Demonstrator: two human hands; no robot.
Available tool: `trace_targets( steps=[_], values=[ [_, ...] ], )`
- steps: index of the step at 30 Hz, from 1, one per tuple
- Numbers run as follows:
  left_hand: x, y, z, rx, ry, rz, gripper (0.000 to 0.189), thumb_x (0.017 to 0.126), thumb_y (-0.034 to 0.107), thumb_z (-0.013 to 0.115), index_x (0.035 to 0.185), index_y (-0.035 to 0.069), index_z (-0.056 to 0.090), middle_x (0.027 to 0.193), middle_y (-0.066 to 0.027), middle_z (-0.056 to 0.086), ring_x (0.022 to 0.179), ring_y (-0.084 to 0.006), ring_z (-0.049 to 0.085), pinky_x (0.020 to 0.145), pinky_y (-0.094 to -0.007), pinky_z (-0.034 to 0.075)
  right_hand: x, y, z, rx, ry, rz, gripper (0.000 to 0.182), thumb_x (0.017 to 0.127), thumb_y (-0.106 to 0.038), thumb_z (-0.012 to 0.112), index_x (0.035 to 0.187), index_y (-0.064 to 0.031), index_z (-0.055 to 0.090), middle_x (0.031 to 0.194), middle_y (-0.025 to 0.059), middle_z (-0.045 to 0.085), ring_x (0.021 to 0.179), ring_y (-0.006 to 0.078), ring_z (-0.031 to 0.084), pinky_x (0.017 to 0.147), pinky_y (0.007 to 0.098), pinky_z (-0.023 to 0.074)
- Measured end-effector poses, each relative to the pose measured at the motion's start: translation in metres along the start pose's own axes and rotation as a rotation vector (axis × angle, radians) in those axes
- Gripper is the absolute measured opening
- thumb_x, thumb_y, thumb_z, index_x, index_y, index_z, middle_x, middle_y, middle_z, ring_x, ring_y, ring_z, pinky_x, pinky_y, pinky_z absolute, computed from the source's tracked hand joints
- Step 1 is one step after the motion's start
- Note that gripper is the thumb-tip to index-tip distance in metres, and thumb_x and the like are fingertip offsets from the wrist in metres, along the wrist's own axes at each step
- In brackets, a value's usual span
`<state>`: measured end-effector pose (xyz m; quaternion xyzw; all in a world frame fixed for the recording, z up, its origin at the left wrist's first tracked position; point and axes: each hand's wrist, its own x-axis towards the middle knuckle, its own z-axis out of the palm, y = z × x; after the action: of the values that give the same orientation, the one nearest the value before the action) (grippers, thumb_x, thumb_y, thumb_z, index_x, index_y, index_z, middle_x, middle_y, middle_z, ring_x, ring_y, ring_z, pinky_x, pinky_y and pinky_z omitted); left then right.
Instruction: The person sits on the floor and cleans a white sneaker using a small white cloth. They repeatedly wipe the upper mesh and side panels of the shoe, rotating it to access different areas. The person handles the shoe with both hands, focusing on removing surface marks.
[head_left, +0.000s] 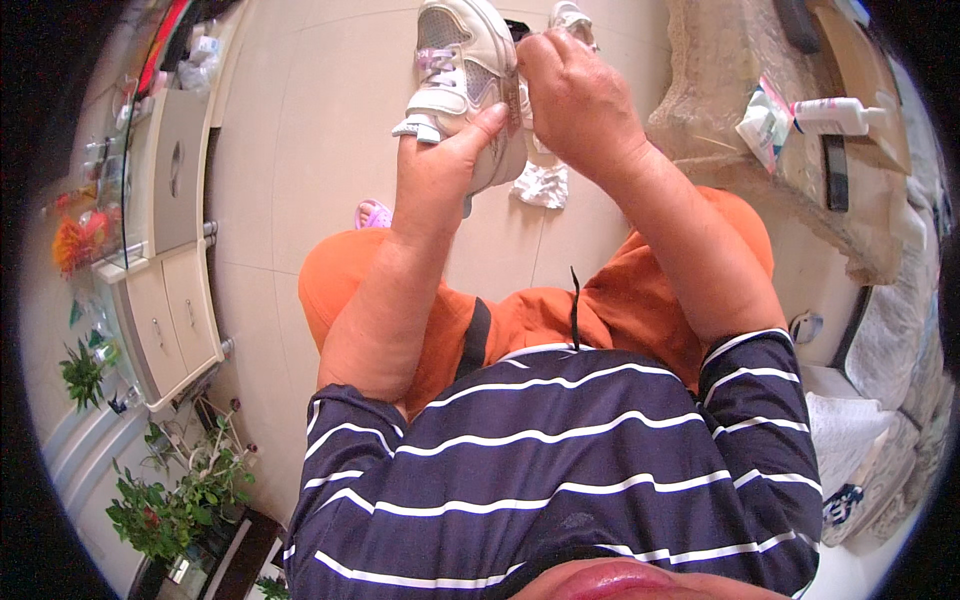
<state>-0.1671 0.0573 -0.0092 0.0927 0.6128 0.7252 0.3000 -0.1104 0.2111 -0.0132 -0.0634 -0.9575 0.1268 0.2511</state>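
Note:
A white sneaker (450, 94) with grey mesh panels, pale purple laces and a strap is held up in front of me. My left hand (442, 161) grips it at the heel opening, fingers inside the shoe and thumb against the side near the sole. Right beside the sole's edge, my right hand (581, 97) is curled with its knuckles up. Its fingertips are hidden, so I cannot tell whether it holds something. Below the shoe, a crumpled white wipe or cloth (541, 185) lies on the tiled floor (330, 150). Another white shoe (571, 21) rests on the floor farther off.
On the right, a table with a lace-edged cover (712, 97) bears a wipes packet (765, 124), a white bottle (829, 116) and a dark phone-like object (835, 172). Cabinets (176, 300) and potted plants (165, 502) line the left. A purple clog (377, 215) shows past my knee.

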Motion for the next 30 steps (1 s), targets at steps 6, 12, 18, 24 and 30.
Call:
trace_targets(
  steps=[6,12,18,24,30],
  values=[
    [-0.003,0.007,0.001,-0.071,-0.027,-0.025,0.024,0.085,0.004,0.071,0.107,-0.001,0.063,0.096,-0.0071,0.068,0.084,-0.0136,0.064,0.076,-0.0273,0.053,0.008,0.023,-0.002,0.23,0.183,0.015,0.011,0.09,-0.016,0.06,0.094,-0.007,0.058,0.091,0.0108,0.063,0.081,0.0317,0.066,0.072,0.0408,0.0554],
    [-0.001,0.002,-0.002,-0.049,-0.002,0.008,0.022,0.086,0.005,0.071,0.105,-0.002,0.064,0.094,-0.0061,0.068,0.084,-0.0127,0.064,0.074,-0.0268,0.052,0.002,0.005,-0.002,0.251,0.121,-0.152,0.013,0.087,-0.015,0.062,0.094,-0.0052,0.058,0.092,0.0083,0.061,0.086,0.029,0.065,0.073,0.0367,0.0559],
    [0.001,-0.005,-0.004,0.127,-0.007,0.092,0.024,0.086,0.006,0.072,0.107,-0.002,0.064,0.095,-0.0051,0.067,0.085,-0.0128,0.064,0.076,-0.0271,0.052,-0.002,0.001,0.001,0.139,0.032,-0.105,0.016,0.081,-0.008,0.062,0.094,-0.0036,0.053,0.094,0.0131,0.06,0.091,0.0287,0.065,0.073,0.0373,0.0565],
    [0.0,-0.002,-0.003,0.028,0.013,-0.026,0.028,0.084,0.006,0.073,0.11,-0.002,0.063,0.098,-0.0062,0.067,0.087,-0.0138,0.064,0.078,-0.0285,0.052,-0.001,-0.001,0.007,0.008,0.006,-0.013,0.02,0.079,-0.011,0.062,0.096,-0.0024,0.053,0.093,0.0148,0.061,0.088,0.0307,0.066,0.072,0.0371,0.0568],
    [0.001,0.006,0.0,-0.101,-0.024,-0.075,0.024,0.085,0.008,0.072,0.106,0.0,0.064,0.094,-0.0056,0.067,0.085,-0.0136,0.063,0.077,-0.0283,0.052,0.008,0.022,-0.004,0.407,0.103,0.084,0.011,0.089,-0.014,0.059,0.091,-0.0034,0.059,0.08,0.016,0.065,0.076,0.0317,0.067,0.068,0.038,0.0545]
  ],
)
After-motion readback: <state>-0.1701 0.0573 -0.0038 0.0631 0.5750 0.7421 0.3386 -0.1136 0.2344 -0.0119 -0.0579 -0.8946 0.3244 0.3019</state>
